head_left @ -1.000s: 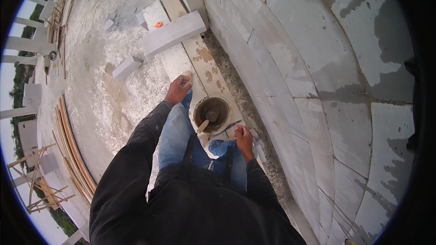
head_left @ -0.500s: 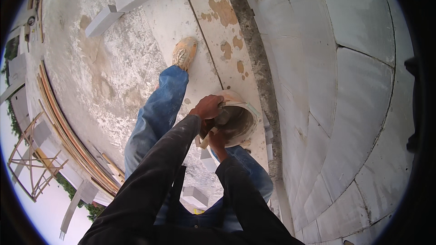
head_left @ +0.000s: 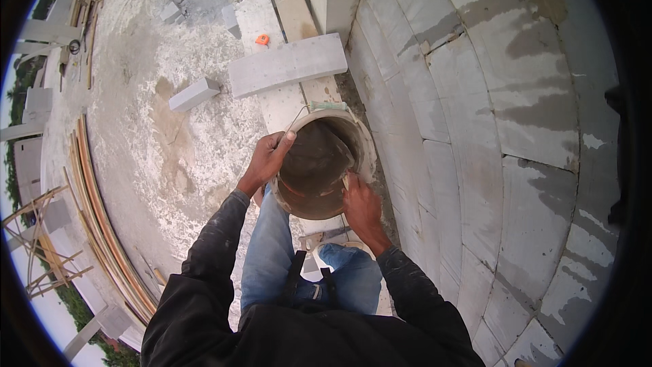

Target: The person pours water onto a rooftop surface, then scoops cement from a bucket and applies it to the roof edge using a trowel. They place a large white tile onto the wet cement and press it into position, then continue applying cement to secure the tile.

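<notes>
My left hand (head_left: 270,158) grips the left rim of a mortar-smeared bucket (head_left: 369,145), near one end of its wire handle with a pale green grip (head_left: 328,106). My right hand (head_left: 361,202) is closed on a light trowel handle at the bucket's right side; the blade (head_left: 322,146) is inside among dark grey mortar, hard to make out. The bucket is raised over my legs, above pale planks (head_left: 275,110) stained with mortar. A long pale block (head_left: 287,66) lies across the planks, with a small orange tool (head_left: 262,39), perhaps a tape measure, beyond it.
A block wall (head_left: 475,183) with damp patches rises close on my right, meeting a column (head_left: 324,3). A loose block (head_left: 193,94) lies on the rough concrete floor (head_left: 149,149). At left are long boards (head_left: 102,217) and a wooden frame (head_left: 44,245) near the edge.
My hands have come from apart onto the bucket, which is now raised and looks larger. In the last half second it has become more upright, and my right hand has moved rightward.
</notes>
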Demonstrator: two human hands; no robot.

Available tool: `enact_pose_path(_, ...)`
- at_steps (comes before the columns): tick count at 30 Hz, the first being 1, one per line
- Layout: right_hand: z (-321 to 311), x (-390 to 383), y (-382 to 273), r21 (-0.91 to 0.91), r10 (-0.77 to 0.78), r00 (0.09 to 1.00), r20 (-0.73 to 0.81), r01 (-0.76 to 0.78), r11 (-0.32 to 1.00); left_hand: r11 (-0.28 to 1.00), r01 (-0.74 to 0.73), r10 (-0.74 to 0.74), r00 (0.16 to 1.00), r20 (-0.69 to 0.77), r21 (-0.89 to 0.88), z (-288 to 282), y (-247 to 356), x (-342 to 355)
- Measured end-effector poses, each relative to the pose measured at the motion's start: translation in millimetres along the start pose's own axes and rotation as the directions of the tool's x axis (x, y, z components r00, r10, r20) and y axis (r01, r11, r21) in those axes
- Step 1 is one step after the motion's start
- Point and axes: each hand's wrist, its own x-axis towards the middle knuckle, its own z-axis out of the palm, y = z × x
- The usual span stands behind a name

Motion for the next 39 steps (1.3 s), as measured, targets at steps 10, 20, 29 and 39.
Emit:
enact_pose_path(10, -186, 144, -190, -0.453, -0.450, 0.874, 0.186, 0.482, 0.750, 0.972, -0.231, 0.223, 0.960, -0.170, -0.032, -177, 249, 70)
enact_pose_path(20, -260, 198, -259, -0.571, -0.426, 0.895, 0.135, 0.421, 0.704, 0.884, -0.402, 0.451, 0.869, -0.206, 0.238, -231, 375, 105)
enact_pose_path(29, -345, 264, -285, -0.711, -0.554, 0.832, -0.024, 0.375, 0.594, 0.731, -0.297, 0.552, 0.787, -0.275, 0.615, -216, 413, 96)
enact_pose_path(39, -318, 240, -256, -0.596, -0.579, 0.811, 0.082, 0.506, 0.623, 0.763, -0.424, 0.594, 0.757, -0.272, 0.487, -207, 447, 95)
